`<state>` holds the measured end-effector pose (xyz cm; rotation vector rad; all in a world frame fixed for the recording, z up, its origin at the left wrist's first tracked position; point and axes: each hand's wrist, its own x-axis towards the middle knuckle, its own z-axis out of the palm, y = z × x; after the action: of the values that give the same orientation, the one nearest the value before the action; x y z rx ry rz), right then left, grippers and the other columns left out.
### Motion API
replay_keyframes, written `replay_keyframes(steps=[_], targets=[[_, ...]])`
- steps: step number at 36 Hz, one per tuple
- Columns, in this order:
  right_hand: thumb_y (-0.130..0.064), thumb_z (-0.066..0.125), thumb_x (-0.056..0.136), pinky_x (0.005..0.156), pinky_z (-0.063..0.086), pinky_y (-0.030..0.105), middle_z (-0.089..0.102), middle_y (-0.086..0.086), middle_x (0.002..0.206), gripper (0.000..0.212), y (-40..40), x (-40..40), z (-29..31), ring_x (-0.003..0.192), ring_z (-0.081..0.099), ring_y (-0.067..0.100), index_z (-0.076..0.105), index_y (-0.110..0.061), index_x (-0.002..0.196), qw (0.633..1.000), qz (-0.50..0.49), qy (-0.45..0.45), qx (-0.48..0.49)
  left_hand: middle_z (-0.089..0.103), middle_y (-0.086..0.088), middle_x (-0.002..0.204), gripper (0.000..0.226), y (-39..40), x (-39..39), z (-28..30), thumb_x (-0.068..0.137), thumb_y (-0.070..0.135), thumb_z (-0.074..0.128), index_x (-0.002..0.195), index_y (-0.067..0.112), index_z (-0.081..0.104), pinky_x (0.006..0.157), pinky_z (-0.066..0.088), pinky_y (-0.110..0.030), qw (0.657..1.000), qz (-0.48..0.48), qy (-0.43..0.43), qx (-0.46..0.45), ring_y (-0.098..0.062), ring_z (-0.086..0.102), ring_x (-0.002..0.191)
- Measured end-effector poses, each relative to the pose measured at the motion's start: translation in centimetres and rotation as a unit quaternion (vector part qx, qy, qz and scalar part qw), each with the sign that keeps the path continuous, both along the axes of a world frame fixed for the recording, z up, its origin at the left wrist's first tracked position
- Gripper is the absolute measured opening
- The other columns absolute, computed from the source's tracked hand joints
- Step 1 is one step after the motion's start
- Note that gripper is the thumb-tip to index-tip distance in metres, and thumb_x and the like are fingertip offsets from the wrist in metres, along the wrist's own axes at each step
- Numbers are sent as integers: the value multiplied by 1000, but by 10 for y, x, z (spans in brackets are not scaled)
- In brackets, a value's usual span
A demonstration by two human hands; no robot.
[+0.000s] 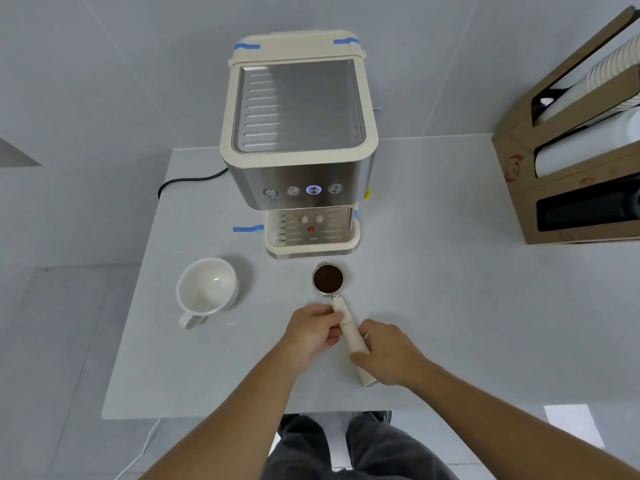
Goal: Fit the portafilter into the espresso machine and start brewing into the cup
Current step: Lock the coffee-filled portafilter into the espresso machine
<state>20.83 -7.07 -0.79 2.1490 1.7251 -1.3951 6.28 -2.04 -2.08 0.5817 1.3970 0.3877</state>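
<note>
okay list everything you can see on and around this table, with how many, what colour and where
espresso machine: one, cream and steel, back centre of the table, one button lit blue
portafilter: one, cream handle, basket full of dark grounds, in front of the machine
cup: one, white, empty, left of the portafilter
table: one, pale grey
power cord: one, black, left of the machine
blue tape: several strips, on machine and table
cardboard dispenser: one, brown, far right, holding stacked cups
left hand: on the portafilter handle
right hand: on the portafilter handle
</note>
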Motion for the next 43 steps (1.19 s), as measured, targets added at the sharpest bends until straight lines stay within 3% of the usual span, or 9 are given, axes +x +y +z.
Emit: replay_keyframes(steps=[7,12,24,29,32,37,43], targets=[[-30,62,85,50,37,21,56,-6,81,18,1,1,5,68,55,13,54,-20,98,1000,-5,27,6,66,-16,90,8,-2,1,-1,86,9,71,93,5,71,83,57,-35,999,29,-10,8,-27,62,83],[-30,64,86,48,36,18,53,-11,79,18,4,-1,12,62,52,5,52,-22,98,999,-4,50,12,68,-17,94,17,1,-3,4,86,10,72,100,0,71,85,57,-35,998,55,-9,12,-27,64,85],[-29,67,88,41,43,13,59,-5,85,20,17,-6,44,62,59,6,53,-26,102,994,-4,107,27,72,-14,102,23,9,-20,31,87,3,67,111,2,69,80,60,-30,993,84,-30,73,-23,72,88],[-35,71,84,52,49,16,63,-5,98,30,19,-8,54,75,65,9,57,-27,109,991,-21,123,36,73,-13,102,23,12,-25,43,89,3,66,111,3,69,81,60,-31,991,83,-28,97,-24,72,93],[-37,74,81,59,50,17,64,-10,101,34,21,-7,57,81,67,8,61,-29,112,987,-47,152,34,72,-10,94,21,12,-28,50,90,3,64,110,0,68,76,60,-27,990,78,-28,112,-21,71,86],[-31,74,83,83,57,31,69,-6,102,34,29,-8,60,91,69,11,66,-28,116,969,-96,226,-11,74,-9,93,21,12,-34,56,91,5,64,112,3,68,83,60,-31,990,65,-17,127,-23,72,90],[-18,74,84,83,60,34,76,6,101,27,35,-14,59,95,73,18,69,-17,110,945,-121,291,-85,71,-7,88,22,13,-38,64,90,4,65,112,4,68,84,60,-33,990,45,-2,137,-21,71,88]])
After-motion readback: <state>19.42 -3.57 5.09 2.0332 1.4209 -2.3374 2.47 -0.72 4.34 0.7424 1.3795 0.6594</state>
